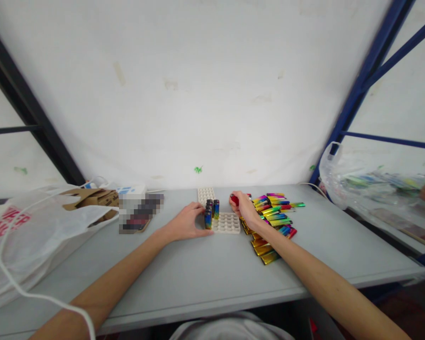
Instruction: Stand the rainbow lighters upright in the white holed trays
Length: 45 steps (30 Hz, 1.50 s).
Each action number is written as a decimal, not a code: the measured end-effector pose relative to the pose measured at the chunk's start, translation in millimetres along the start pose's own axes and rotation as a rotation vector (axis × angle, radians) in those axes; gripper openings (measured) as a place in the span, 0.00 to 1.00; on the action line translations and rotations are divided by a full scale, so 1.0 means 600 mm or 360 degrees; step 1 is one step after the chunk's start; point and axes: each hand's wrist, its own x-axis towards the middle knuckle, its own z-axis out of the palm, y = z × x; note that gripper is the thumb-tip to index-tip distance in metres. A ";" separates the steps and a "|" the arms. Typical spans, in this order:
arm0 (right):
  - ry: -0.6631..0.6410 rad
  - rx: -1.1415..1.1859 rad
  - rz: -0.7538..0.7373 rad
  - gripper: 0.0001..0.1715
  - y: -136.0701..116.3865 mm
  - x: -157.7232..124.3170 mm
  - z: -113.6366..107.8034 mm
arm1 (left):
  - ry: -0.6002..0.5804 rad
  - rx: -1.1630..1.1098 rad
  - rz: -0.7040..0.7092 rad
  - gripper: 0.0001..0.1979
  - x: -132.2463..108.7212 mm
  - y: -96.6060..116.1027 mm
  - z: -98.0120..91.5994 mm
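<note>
While the left hand point(187, 222) touches the white tray point(228, 225), upright lighters point(211, 211) at its fingertips, its grip cannot be told. The right hand point(243, 208) fingers clamp a red-capped lighter point(234, 199).

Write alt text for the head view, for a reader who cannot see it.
A person's right hand holds a red lighter by a white tray on a grey table, while the left hand rests against the tray beside a few upright lighters standing in it. A pile of rainbow-coloured lighters lies right of the tray; a white plastic bag sits far left.
</note>
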 end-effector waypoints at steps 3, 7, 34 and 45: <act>-0.0054 -0.0032 -0.0036 0.35 0.005 0.002 0.000 | 0.0014 0.0045 -0.0011 0.29 0.003 0.003 0.006; -0.0147 -0.0082 -0.0292 0.40 0.010 0.002 0.000 | 0.0041 0.0056 -0.0012 0.28 0.005 0.009 0.010; -0.0481 -0.1264 -0.0995 0.13 0.006 0.004 -0.033 | 0.0049 -0.0030 0.0034 0.32 0.006 -0.001 0.017; -0.0136 -0.1606 -0.0886 0.23 0.005 0.019 -0.059 | 0.0063 0.0028 0.0038 0.31 0.005 0.003 0.013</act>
